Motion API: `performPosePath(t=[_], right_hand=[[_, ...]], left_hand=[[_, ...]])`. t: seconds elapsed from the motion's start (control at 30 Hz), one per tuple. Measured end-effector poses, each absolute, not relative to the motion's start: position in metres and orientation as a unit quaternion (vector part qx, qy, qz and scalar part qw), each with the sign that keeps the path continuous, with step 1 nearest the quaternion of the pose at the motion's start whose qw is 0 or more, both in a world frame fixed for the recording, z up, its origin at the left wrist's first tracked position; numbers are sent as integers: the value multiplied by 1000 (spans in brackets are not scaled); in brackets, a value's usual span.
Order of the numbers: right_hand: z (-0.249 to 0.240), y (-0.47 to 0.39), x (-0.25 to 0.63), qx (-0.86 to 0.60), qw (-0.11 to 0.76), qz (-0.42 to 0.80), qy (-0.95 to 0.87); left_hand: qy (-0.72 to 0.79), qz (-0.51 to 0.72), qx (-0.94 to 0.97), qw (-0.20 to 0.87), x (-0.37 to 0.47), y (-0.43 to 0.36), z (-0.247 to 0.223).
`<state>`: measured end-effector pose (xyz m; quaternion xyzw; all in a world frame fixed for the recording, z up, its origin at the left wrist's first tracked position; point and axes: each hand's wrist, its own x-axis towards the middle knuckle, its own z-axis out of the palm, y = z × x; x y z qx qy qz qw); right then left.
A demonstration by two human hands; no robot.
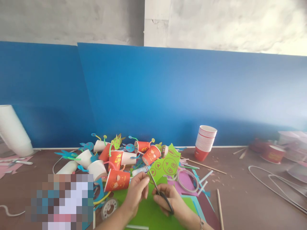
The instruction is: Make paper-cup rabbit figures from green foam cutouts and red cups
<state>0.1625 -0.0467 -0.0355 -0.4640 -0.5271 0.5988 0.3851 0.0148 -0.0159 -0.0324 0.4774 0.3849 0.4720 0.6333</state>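
Black-handled scissors (167,202) are in my right hand (171,196), their blades pointing up and to the left between my hands. My left hand (137,191) is beside them with thumb and fingers pinched together; whatever it holds is too small to make out. Just beyond the blades is a light green paper (169,166) with drawn faces and small circles. Green sheets (144,217) lie beneath both hands. A red paper cup (117,180) lies on its side close to my left hand.
Decorated paper cups (96,169) lie heaped at the left, beside a roll of tape (109,208). A cup stack (205,142) stands at the back right. Purple paper (185,180), a clear ring (195,188), a stick (219,207) and a cable (268,182) lie to the right.
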Motion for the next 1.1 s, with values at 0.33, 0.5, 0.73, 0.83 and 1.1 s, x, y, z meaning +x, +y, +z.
performPosePath(t=[0.33, 0.5, 0.73, 0.83, 1.1], right_hand=[[-30, -49, 164, -455, 376, 610, -529], [-29, -49, 164, -468, 373, 602, -528], [-27, -48, 167, -458, 365, 606, -538], [-27, -48, 168, -456, 361, 607, -542], [-25, -46, 171, -453, 352, 607, -550]], left_hand=[[373, 482, 502, 614, 13, -15, -30], [368, 484, 503, 614, 13, -14, -31], [362, 482, 498, 623, 11, -15, -30], [358, 480, 495, 629, 11, -15, -30], [353, 477, 487, 642, 11, -12, -33]])
